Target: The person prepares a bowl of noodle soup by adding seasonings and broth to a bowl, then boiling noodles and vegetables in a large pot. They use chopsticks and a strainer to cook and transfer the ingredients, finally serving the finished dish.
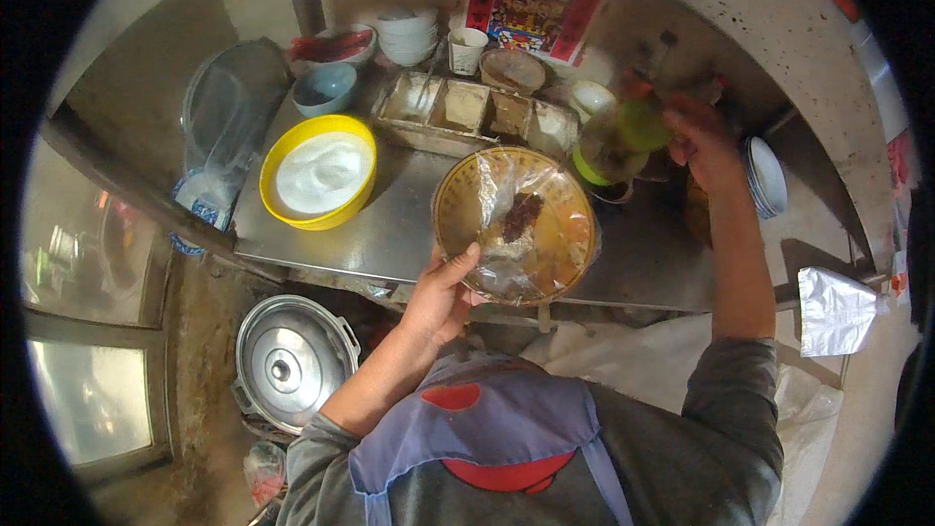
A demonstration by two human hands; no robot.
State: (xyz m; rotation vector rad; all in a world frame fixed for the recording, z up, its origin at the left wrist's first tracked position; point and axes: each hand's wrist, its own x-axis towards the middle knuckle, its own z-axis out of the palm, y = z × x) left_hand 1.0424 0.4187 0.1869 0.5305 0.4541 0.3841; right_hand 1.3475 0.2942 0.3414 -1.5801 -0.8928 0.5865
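Observation:
My left hand (443,291) grips the near left rim of a yellow-brown patterned bowl (573,248), thumb on top. Clear plastic film lines the bowl and drapes past its edge. On the film lie a dark reddish-brown heap of seasoning (523,216) and, beside it, a pale powder (509,248). At the back right, my raised right hand (701,133) holds a blurred green object (644,124), perhaps a lid. Just below that is a green-rimmed container (590,163), whose contents I cannot make out.
A yellow basin of white granules (321,174) sits left on the metal counter (350,252). Behind the bowl stands a divided seasoning box (431,137). Stacked white bowls (407,40) and a paper cup (467,51) line the back. A lidded metal pot (292,358) is below left.

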